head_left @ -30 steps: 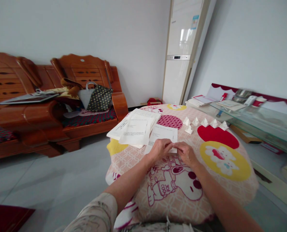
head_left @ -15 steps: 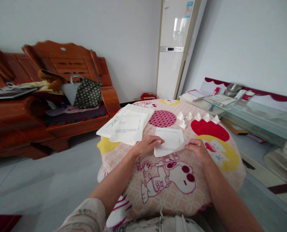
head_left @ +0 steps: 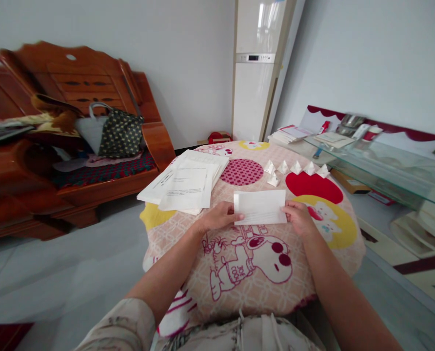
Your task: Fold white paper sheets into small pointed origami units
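Observation:
Between my two hands is a folded sheet of paper [head_left: 260,207], a wide white rectangle with faint print showing through. My left hand [head_left: 223,215] grips its left edge, the thumb lying on top and the fingers behind. At the right edge, my right hand [head_left: 298,217] pinches the paper between thumb and fingers. Beyond it, several small folded paper pyramids [head_left: 296,168] stand in a row, with one more [head_left: 273,180] in front of the row's left end. A stack of printed sheets [head_left: 190,181] lies to the left of my left hand.
A patterned cloth [head_left: 254,302] covers the round table. To the right stands a glass-topped cabinet [head_left: 396,168] with papers [head_left: 290,134] and a metal pot [head_left: 350,124] on it. A wooden sofa [head_left: 82,92] holding a starred bag [head_left: 121,132] is at the left, an air conditioner [head_left: 253,92] behind.
The sheet, earlier partly open with its right side lifted, now appears folded into a flat rectangle. My right hand has moved slightly up along its right edge. The view has shifted a little.

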Demonstrator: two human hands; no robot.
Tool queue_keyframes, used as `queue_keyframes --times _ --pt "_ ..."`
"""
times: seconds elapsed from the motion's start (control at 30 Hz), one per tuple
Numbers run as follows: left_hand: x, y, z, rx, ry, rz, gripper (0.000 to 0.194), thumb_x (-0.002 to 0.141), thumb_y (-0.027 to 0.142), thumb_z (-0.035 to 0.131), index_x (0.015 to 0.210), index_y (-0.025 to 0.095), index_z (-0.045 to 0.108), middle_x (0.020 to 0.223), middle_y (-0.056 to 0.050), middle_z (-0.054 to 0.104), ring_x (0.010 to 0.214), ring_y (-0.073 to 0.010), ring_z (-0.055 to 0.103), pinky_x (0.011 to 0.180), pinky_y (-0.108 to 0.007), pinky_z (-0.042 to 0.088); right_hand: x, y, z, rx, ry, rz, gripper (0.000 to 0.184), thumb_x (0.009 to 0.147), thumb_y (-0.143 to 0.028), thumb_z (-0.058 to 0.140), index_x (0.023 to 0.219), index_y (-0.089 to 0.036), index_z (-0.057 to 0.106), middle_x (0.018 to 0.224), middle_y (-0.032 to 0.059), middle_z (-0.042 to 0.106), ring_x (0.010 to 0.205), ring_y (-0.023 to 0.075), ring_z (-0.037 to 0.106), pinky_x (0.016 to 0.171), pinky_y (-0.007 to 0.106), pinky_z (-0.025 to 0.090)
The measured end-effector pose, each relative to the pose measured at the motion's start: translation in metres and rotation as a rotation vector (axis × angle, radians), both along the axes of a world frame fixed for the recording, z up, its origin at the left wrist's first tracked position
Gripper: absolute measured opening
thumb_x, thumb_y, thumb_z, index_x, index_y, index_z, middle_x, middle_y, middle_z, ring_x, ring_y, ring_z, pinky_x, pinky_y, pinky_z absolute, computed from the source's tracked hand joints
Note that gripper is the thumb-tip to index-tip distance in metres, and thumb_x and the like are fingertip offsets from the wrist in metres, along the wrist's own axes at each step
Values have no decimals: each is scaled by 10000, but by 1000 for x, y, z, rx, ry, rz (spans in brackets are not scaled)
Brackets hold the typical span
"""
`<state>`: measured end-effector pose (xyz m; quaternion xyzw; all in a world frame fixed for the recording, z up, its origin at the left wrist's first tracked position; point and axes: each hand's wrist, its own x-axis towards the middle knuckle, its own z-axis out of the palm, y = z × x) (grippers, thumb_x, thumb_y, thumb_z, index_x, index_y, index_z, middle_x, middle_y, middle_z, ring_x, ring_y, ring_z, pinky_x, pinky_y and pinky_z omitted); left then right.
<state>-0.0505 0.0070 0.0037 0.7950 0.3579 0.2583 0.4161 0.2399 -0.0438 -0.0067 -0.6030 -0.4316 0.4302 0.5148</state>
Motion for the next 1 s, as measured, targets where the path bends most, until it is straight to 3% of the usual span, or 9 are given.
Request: queue_keyframes --times 0.03,0.1,0.27,0.33,0.4,0.5,0.63,0.83,1.0 --pt "5 1 -4 -38 30 2 369 844 464 643 656 147 659 587 -18 617 537 -124 526 491 -227 386 0 1 -3 15 -68 -25 185 572 -381 623 565 -209 555 516 1 582 497 167 531 497 285 428" --pt "14 4 -10 -85 47 159 313 876 370 573 660 154 641 595 -13 620 538 -132 538 492 -233 388 -2 5 -7 49 -221 -84 201 594 -395 606 597 -194 607 533 9 600 522 176 539 493 277 402" --pt "32 11 -19 25 218 403 205 844 271 603 673 162 633 614 -34 633 639 -186 623 595 -277 454 -7 13 -10 106 -555 -215 348 608 -319 588 857 -147 759 704 64 723 677 233 644 638 316 495" --pt "35 13 -19 83 256 443 89 818 234 638 821 153 677 711 -58 680 739 -217 660 677 -303 484 -8 15 -9 144 -676 -243 505 628 -288 578 1073 -137 763 710 57 730 702 242 656 698 333 513" --pt "36 15 -19 131 252 478 316 787 204 674 1095 138 658 834 -78 712 830 -242 673 752 -325 495 -8 16 -8 159 -765 -225 594 651 -265 580 1211 -140 731 685 43 724 695 242 657 713 334 515" --pt "36 15 -19 167 221 483 618 780 182 686 1364 129 490 882 -71 706 858 -246 672 806 -338 492 -4 20 -6 112 -844 -118 473 674 -234 594 1096 -151 793 711 63 748 706 240 678 716 321 515" --pt "36 14 -16 178 228 433 456 793 146 656 1236 176 551 758 -3 653 773 -215 651 776 -326 488 3 29 -3 53 -893 0 260 677 -209 632 842 -175 830 769 80 782 755 244 712 734 311 522" --pt "36 14 -8 161 259 373 146 833 152 621 943 182 714 673 -4 653 652 -175 616 692 -289 471 8 34 -6 80 -848 5 252 696 -226 652 863 -160 829 831 88 797 779 250 728 763 318 534" --pt "35 14 -7 162 319 386 243 848 171 639 1045 149 779 771 -48 717 695 -174 637 736 -285 494 8 32 -12 102 -800 -40 273 708 -239 634 882 -158 828 838 95 799 751 246 722 766 325 538"
